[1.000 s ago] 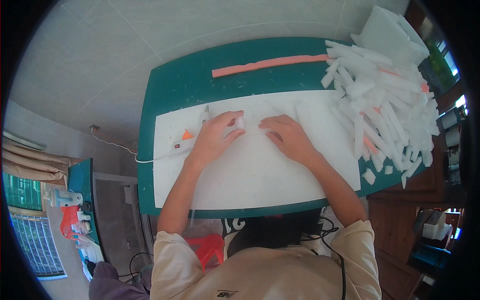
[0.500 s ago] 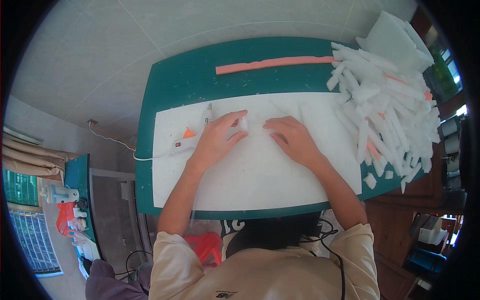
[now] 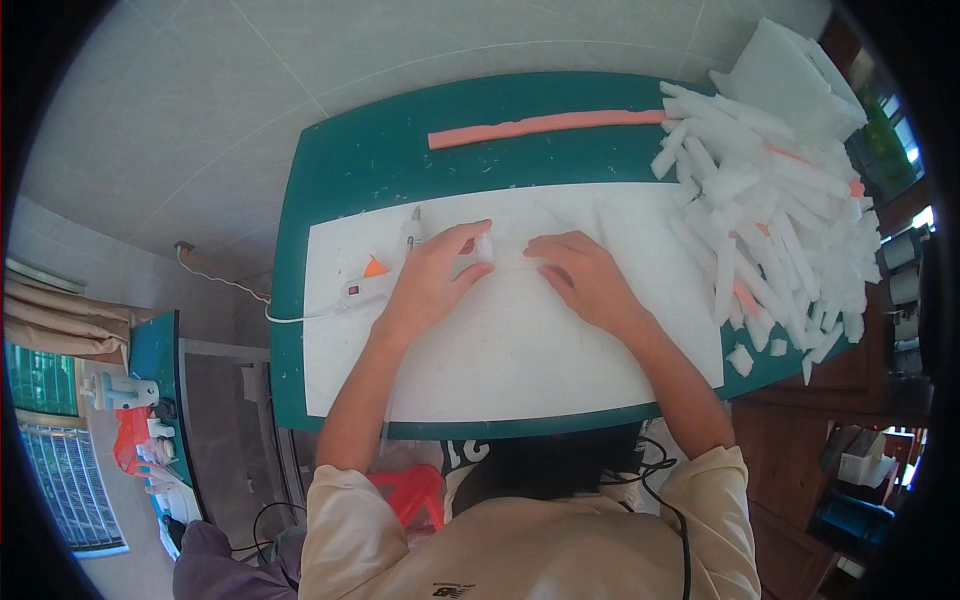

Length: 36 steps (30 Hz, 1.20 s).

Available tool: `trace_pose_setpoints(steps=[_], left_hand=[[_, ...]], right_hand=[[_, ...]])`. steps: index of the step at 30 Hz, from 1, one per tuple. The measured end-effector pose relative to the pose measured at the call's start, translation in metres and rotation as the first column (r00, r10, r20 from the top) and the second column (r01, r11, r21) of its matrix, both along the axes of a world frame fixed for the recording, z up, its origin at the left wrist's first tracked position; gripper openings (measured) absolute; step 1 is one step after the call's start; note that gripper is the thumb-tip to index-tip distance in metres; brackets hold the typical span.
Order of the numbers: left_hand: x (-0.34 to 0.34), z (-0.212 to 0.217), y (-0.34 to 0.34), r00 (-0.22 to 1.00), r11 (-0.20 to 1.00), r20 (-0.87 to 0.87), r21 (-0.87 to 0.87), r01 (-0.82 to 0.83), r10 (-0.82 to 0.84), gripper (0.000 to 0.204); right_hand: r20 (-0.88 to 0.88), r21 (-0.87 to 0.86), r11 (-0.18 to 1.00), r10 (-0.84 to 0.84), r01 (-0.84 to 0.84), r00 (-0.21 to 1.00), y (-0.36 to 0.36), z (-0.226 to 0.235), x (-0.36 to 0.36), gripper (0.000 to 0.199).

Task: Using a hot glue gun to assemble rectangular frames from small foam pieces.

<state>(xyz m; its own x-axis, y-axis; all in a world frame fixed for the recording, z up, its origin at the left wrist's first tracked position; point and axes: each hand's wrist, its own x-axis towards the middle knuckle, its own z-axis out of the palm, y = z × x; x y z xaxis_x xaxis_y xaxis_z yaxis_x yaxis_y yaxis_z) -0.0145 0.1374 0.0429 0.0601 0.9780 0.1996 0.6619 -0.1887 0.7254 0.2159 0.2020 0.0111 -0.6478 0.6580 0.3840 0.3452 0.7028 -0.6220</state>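
Small whitish block between thumb and fingers of the left hand, above a white rectangular sheet; grip: pinching it. Right hand just to its right, fingers curled toward it; cannot tell whether they grasp anything. White glue gun with orange trigger beside left wrist. Beyond, on green tabletop: long pink foam strip; at right, heaped white foam sticks.

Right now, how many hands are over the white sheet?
2: the left hand, pinching a small white piece beside the glue gun; the right hand, nearer the foam pile.
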Motion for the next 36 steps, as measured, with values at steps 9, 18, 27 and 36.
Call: trace_pose_setpoints(steps=[9,18,27,36], left_hand=[[-0.001,0.002,-0.004,1.0,1.0,-0.011,-0.016,0.002,-0.002,0.047],[0.001,0.0,0.0,1.0,0.999,0.009,-0.033,-0.006,0.006,0.049],[0.001,0.0,0.001,0.999,1.0,0.041,-0.031,0.005,-0.004,0.049],[0.0,0.001,0.0,0.999,0.999,0.041,-0.039,0.0,0.002,0.05]], right_hand=[[-0.022,0.015,1.0,0.0,0.0,1.0,0.001,-0.01,-0.002,0.025],[-0.033,-0.027,0.999,0.02,-0.021,0.999,0.001,-0.002,0.003,0.025],[-0.004,-0.036,0.999,0.004,-0.004,1.0,0.002,0.0,0.004,0.025],[0.0,-0.035,0.999,0.005,-0.005,1.0,0.001,0.001,0.003,0.025]])
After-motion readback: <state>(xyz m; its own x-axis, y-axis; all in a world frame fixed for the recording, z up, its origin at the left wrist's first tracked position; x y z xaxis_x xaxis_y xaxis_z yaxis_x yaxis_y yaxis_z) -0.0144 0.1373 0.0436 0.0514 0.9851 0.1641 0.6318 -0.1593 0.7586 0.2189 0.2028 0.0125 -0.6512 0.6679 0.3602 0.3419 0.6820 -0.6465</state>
